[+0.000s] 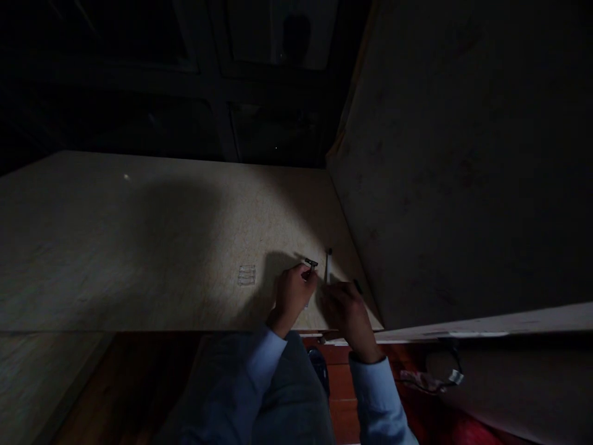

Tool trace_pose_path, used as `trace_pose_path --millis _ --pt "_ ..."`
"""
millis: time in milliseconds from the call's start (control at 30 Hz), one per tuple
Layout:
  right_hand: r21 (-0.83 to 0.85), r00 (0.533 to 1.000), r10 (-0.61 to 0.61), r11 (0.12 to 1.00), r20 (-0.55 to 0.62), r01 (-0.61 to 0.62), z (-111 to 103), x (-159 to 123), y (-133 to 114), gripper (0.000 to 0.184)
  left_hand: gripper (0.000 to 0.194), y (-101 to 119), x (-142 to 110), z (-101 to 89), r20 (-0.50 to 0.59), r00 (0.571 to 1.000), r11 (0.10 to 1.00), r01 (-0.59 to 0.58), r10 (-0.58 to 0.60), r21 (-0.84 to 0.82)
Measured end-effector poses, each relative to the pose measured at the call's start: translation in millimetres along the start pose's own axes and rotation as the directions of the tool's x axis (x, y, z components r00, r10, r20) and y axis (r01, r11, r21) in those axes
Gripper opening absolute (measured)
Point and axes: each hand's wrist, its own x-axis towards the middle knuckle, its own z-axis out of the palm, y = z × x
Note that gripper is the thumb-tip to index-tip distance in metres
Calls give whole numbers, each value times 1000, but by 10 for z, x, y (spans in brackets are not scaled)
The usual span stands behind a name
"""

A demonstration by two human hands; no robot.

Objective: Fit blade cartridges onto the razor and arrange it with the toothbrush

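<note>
A person in blue sleeves is working in dim light at a pale, speckled desk point(185, 247), seen from above. Near its front right corner, the left hand point(293, 290) is pinching a small, dark T-shaped tool point(311, 264), its fingers closed around the stem while the crosspiece is pointing away from the body. Just to the right, a slender, pale stick point(328, 267) with a dark tip is lying on the desk, running roughly straight away from the person. The right hand point(345, 303) is hovering or resting at the near end of this stick, palm down with bent fingers; whether they are gripping it cannot be told. A small dark object point(357, 286) is showing just beyond the right hand's outer side, too dim to identify. Left of the left hand, well apart from the stick, a small, clear packet point(247, 275) with horizontal bands is lying flat. A mottled wall point(463, 185) is bordering the desk on the right, and dark, framed panes point(278, 130) are standing behind it.
</note>
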Motion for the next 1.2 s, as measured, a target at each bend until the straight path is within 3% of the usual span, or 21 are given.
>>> trace_pose_path --millis 267,567,967,1200 --pt "-99 993 -11 995 117 22 -106 11 21 28 26 129 204 104 47 999 975 -7 -4 224" --pt "-133 991 -13 991 131 30 -272 -11 64 31 36 191 244 203 27 1000 928 -7 -3 372" --pt "-112 999 2 994 -41 -6 -63 -151 183 36 36 146 235 213 70 997 933 -7 -19 359" --pt "-187 989 -66 982 -130 40 -11 -179 199 35 37 94 187 245 14 1000 957 -20 17 290"
